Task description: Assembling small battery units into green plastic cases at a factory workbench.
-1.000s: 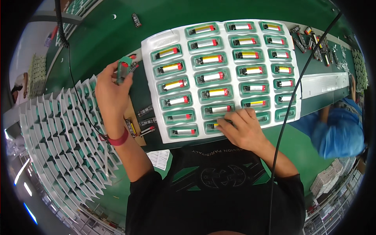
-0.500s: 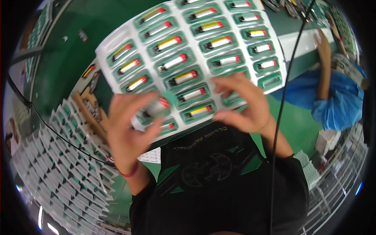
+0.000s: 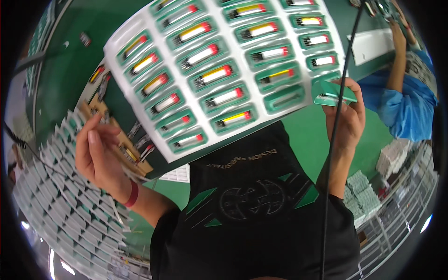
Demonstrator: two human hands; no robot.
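Observation:
A big white tray with green-looking pockets lies before me, tilted in view. Most pockets hold a small cylinder with a red end, some with a white body and some with yellow. One pocket near the front edge shows no cylinder. My right hand is closed on a small folded green piece at the tray's right front corner; I cannot make out its exact kind. Off the tray's left side, my left hand hangs over a tan box, its fingers loosely apart and nothing seen in them.
The tan box contains loose cylinders and small parts. Stacked pocketed trays stand at the lower left. A black cable crosses in front of my right hand. At the right, a person in blue works beside a white board.
My left hand has left the tray's near-left pockets and moved left. My right hand has swung right from over the tray and now holds the green piece. The near-left pockets are uncovered.

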